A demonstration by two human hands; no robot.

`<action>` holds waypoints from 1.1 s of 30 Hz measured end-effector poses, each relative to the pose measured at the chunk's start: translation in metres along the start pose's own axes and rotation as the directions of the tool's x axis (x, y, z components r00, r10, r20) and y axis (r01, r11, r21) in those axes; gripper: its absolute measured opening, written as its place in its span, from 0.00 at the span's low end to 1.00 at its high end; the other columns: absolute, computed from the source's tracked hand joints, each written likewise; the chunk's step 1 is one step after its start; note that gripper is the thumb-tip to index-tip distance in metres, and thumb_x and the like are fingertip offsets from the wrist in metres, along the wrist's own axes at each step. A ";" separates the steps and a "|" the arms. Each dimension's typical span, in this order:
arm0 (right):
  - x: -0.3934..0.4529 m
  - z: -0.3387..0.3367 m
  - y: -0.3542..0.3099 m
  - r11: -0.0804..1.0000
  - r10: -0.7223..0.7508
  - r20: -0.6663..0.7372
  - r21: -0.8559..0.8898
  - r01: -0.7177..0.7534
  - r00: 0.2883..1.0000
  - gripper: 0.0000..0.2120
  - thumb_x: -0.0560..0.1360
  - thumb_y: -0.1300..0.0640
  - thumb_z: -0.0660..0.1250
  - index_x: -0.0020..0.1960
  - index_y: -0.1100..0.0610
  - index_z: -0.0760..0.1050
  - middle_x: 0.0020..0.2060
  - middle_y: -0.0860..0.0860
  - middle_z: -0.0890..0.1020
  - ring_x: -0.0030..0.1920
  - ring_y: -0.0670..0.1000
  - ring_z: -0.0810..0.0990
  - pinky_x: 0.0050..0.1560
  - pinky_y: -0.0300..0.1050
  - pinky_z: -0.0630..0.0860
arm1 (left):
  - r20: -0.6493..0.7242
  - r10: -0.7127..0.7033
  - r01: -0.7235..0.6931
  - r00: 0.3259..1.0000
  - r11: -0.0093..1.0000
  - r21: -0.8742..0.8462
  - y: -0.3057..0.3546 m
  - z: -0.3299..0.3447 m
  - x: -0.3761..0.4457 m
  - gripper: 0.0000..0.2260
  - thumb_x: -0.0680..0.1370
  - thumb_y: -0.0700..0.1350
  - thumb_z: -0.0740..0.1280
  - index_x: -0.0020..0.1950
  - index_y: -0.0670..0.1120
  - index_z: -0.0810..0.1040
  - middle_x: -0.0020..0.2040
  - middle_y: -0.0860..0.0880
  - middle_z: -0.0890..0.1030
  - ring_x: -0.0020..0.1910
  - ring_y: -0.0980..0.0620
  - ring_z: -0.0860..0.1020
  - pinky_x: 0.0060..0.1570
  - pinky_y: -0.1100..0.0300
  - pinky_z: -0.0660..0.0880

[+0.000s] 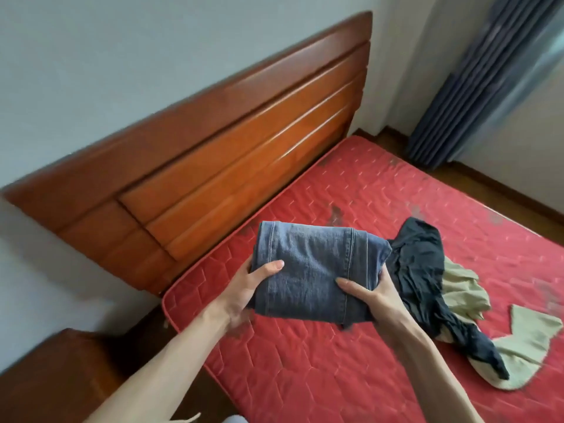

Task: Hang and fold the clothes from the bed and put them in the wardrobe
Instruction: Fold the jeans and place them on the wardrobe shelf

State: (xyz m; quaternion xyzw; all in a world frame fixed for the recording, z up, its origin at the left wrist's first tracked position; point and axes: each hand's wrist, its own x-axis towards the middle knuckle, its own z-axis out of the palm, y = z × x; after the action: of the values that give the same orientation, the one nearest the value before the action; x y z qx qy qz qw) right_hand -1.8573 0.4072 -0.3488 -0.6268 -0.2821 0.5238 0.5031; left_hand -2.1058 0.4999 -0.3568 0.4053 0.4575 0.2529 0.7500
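Arms: two bare forearms come in from the near edge and reach toward the middle of the scene.
Bed (351, 370): a red quilted mattress fills the right and near part; it has some dark worn spots on the far side.
Headboard (213, 154): brown wood with long grooves, standing at the left end of the bed against a pale wall.
Curtain (476, 80): dark blue-grey, hanging in the far right corner.
Folded jeans (311, 270): a thick blue denim bundle, held above the mattress near the headboard end, between the two hands.
Black garment (421, 276): crumpled on the mattress, just right of the jeans, partly lying over the beige one.
Beige garment (525, 346): spread on the mattress at the right, under and beside the black one.
Left hand (244, 288): grips the left side of the jeans, thumb on top, fingers underneath.
Right hand (372, 294): grips the right side of the jeans, thumb on top, fingers hidden below.
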 end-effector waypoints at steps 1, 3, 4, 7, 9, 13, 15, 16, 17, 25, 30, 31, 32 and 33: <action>-0.003 0.008 -0.009 1.000 -0.009 0.040 0.017 0.008 0.999 0.33 0.65 0.60 0.81 0.67 0.51 0.74 0.56 0.50 0.87 0.57 0.51 0.86 0.54 0.46 0.83 | -0.026 0.038 -0.039 0.999 0.999 -0.017 0.007 -0.003 -0.014 0.24 0.75 0.51 0.74 0.71 0.50 0.77 0.64 0.45 0.84 0.63 0.43 0.83 0.66 0.40 0.77; -0.006 0.027 -0.025 0.999 -0.020 0.127 0.044 0.015 0.992 0.32 0.66 0.62 0.80 0.66 0.52 0.74 0.56 0.51 0.87 0.56 0.51 0.86 0.49 0.43 0.83 | -0.097 0.108 -0.115 0.989 0.991 -0.062 0.016 -0.012 -0.040 0.25 0.75 0.50 0.75 0.72 0.50 0.76 0.65 0.45 0.84 0.64 0.43 0.83 0.65 0.41 0.78; -0.008 0.038 -0.031 0.999 -0.021 0.171 0.048 0.013 0.985 0.31 0.66 0.63 0.80 0.66 0.52 0.74 0.56 0.51 0.87 0.55 0.51 0.87 0.49 0.44 0.83 | -0.132 0.140 -0.150 0.981 0.986 -0.072 0.021 -0.019 -0.052 0.26 0.75 0.50 0.75 0.73 0.50 0.76 0.66 0.44 0.83 0.64 0.43 0.82 0.65 0.41 0.78; -0.015 0.075 -0.047 1.000 -0.012 0.283 0.030 0.003 0.959 0.33 0.66 0.61 0.81 0.68 0.50 0.73 0.58 0.51 0.86 0.58 0.53 0.86 0.57 0.53 0.83 | -0.246 0.167 -0.203 0.955 0.971 -0.126 0.027 -0.041 -0.093 0.28 0.74 0.51 0.77 0.73 0.49 0.75 0.66 0.43 0.83 0.64 0.41 0.82 0.65 0.39 0.77; -0.020 0.104 -0.056 1.000 -0.017 0.347 0.016 0.012 0.938 0.34 0.66 0.60 0.81 0.68 0.50 0.73 0.59 0.51 0.86 0.59 0.54 0.86 0.59 0.54 0.82 | -0.343 0.168 -0.238 0.924 0.956 -0.171 0.029 -0.056 -0.121 0.27 0.75 0.50 0.78 0.72 0.50 0.76 0.64 0.43 0.84 0.62 0.42 0.84 0.61 0.41 0.80; -0.035 0.173 -0.074 0.999 -0.021 0.496 -0.018 0.034 0.868 0.33 0.66 0.60 0.81 0.67 0.51 0.73 0.58 0.52 0.87 0.58 0.54 0.86 0.57 0.52 0.83 | -0.508 0.156 -0.309 0.847 0.922 -0.232 0.035 -0.092 -0.179 0.25 0.75 0.51 0.75 0.71 0.50 0.76 0.61 0.45 0.86 0.59 0.44 0.85 0.53 0.46 0.82; -0.044 0.211 -0.080 0.998 -0.019 0.572 -0.032 0.046 0.820 0.33 0.66 0.62 0.81 0.68 0.51 0.73 0.58 0.52 0.87 0.58 0.55 0.86 0.55 0.51 0.83 | -0.588 0.161 -0.348 0.793 0.912 -0.220 0.039 -0.115 -0.210 0.28 0.73 0.54 0.79 0.71 0.51 0.76 0.61 0.46 0.86 0.59 0.45 0.85 0.56 0.44 0.82; -0.049 0.231 -0.082 0.998 -0.014 0.599 -0.036 0.044 0.801 0.33 0.66 0.63 0.81 0.68 0.52 0.73 0.58 0.53 0.87 0.58 0.55 0.86 0.54 0.51 0.84 | -0.622 0.164 -0.366 0.766 0.906 -0.212 0.040 -0.127 -0.225 0.29 0.72 0.55 0.80 0.71 0.52 0.76 0.61 0.47 0.86 0.59 0.45 0.85 0.59 0.42 0.82; -0.054 0.252 -0.084 0.998 -0.010 0.623 -0.040 0.044 0.783 0.33 0.67 0.64 0.81 0.68 0.53 0.73 0.58 0.54 0.86 0.58 0.56 0.86 0.53 0.51 0.84 | -0.652 0.166 -0.381 0.740 0.902 -0.203 0.041 -0.140 -0.240 0.30 0.71 0.55 0.80 0.71 0.53 0.76 0.61 0.47 0.86 0.59 0.46 0.85 0.61 0.40 0.81; -0.110 0.420 -0.076 0.996 0.066 0.811 -0.087 0.007 0.581 0.30 0.70 0.65 0.79 0.68 0.52 0.73 0.58 0.54 0.86 0.57 0.58 0.86 0.54 0.58 0.84 | -0.838 0.132 -0.494 0.530 0.851 -0.179 0.029 -0.236 -0.362 0.26 0.71 0.57 0.79 0.68 0.56 0.78 0.60 0.49 0.86 0.60 0.46 0.84 0.62 0.38 0.79; -0.159 0.511 -0.052 0.990 0.118 0.863 -0.140 0.010 0.491 0.30 0.69 0.64 0.79 0.67 0.53 0.74 0.58 0.55 0.86 0.57 0.58 0.86 0.61 0.62 0.81 | -0.931 0.085 -0.582 0.354 0.800 -0.148 0.007 -0.281 -0.433 0.24 0.71 0.54 0.77 0.66 0.53 0.79 0.58 0.48 0.87 0.57 0.46 0.85 0.58 0.41 0.82; -0.170 0.527 -0.046 0.988 0.128 0.871 -0.152 0.013 0.474 0.29 0.69 0.64 0.79 0.66 0.53 0.74 0.57 0.55 0.87 0.57 0.57 0.87 0.61 0.61 0.81 | -0.942 0.075 -0.594 0.328 0.792 -0.144 0.003 -0.289 -0.446 0.25 0.71 0.54 0.77 0.67 0.53 0.79 0.57 0.48 0.87 0.57 0.46 0.86 0.58 0.41 0.82; -0.181 0.543 -0.041 0.986 0.141 0.880 -0.165 0.012 0.454 0.28 0.68 0.64 0.79 0.66 0.54 0.75 0.56 0.55 0.87 0.56 0.57 0.87 0.59 0.60 0.82 | -0.951 0.066 -0.606 0.303 0.783 -0.139 -0.003 -0.297 -0.460 0.25 0.71 0.54 0.77 0.67 0.53 0.79 0.57 0.48 0.87 0.57 0.46 0.86 0.58 0.41 0.82; -0.191 0.559 -0.036 0.984 0.155 0.890 -0.178 0.013 0.428 0.28 0.68 0.63 0.79 0.65 0.54 0.75 0.55 0.55 0.87 0.55 0.57 0.87 0.57 0.59 0.83 | -0.959 0.056 -0.618 0.277 0.775 -0.133 -0.007 -0.305 -0.474 0.24 0.72 0.53 0.77 0.67 0.53 0.79 0.57 0.48 0.87 0.56 0.46 0.86 0.58 0.41 0.82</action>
State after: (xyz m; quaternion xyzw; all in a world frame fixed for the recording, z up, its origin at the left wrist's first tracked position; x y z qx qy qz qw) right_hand -2.4324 0.4379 -0.2131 -0.2996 -0.5203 0.7740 0.2012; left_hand -2.5921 0.2551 -0.2118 0.0789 0.6124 0.7000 0.3588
